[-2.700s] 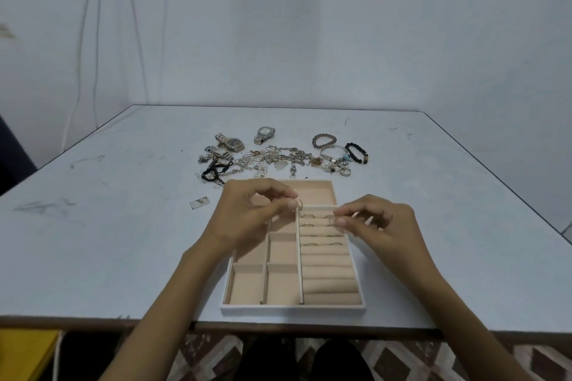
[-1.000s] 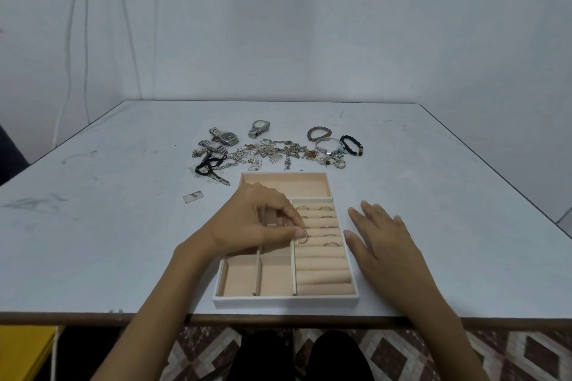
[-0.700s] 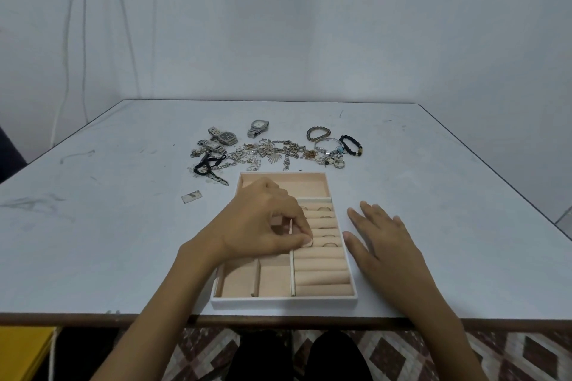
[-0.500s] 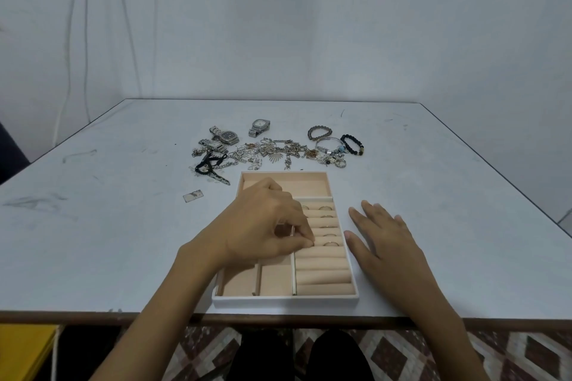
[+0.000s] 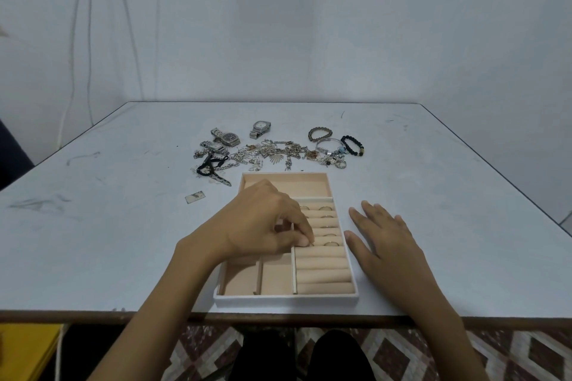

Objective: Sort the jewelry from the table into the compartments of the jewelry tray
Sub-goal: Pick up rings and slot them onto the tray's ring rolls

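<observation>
Beige tray [image 5: 286, 300] holds several rings [image 5: 330, 244], seemingly gold; jewelry heap [image 5: 272, 153] beyond.

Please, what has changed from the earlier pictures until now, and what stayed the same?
The left hand carried the ring it pinches from the far end of the ring rolls toward the person, and now pushes it into a nearer slot. The right hand moved off the tray and lies flat on the table beside it. The jewelry pile stayed where it was.

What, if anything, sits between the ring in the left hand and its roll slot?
Nothing visible. The left hand pinches the ring right at the slot in the jewelry tray; another ring sits further right in that slot, apart.
</observation>
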A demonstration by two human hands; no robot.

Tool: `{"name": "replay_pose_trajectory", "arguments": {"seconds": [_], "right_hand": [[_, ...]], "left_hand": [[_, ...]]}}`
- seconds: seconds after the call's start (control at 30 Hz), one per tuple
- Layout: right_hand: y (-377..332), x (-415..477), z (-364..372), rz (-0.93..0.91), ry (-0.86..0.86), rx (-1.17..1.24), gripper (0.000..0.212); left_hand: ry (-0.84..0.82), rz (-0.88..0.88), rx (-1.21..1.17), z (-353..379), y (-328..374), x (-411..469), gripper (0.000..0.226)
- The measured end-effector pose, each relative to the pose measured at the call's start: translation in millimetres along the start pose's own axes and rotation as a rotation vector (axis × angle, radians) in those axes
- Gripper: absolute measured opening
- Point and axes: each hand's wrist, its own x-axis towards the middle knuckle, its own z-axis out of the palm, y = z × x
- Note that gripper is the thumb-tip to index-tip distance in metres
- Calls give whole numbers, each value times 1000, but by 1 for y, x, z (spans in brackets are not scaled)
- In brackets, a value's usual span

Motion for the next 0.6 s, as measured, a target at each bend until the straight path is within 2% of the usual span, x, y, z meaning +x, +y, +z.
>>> {"name": "replay_pose_trajectory", "arguments": {"seconds": [0.27, 0.4, 0.5, 0.6], "right_hand": [[0, 0, -1, 7, -23, -2, 95], [-2, -1, -4, 15, -47, 2, 76], [-2, -1, -5, 25, -56, 13, 64], [-2, 0, -4, 32, -73, 19, 56]], "left_hand": [[6, -45, -15, 2, 0, 3, 12], [41, -24, -21, 5, -2, -1, 14], [134, 10, -64, 7, -6, -9, 14], [311, -73, -217, 2, -22, -18, 17]]}}
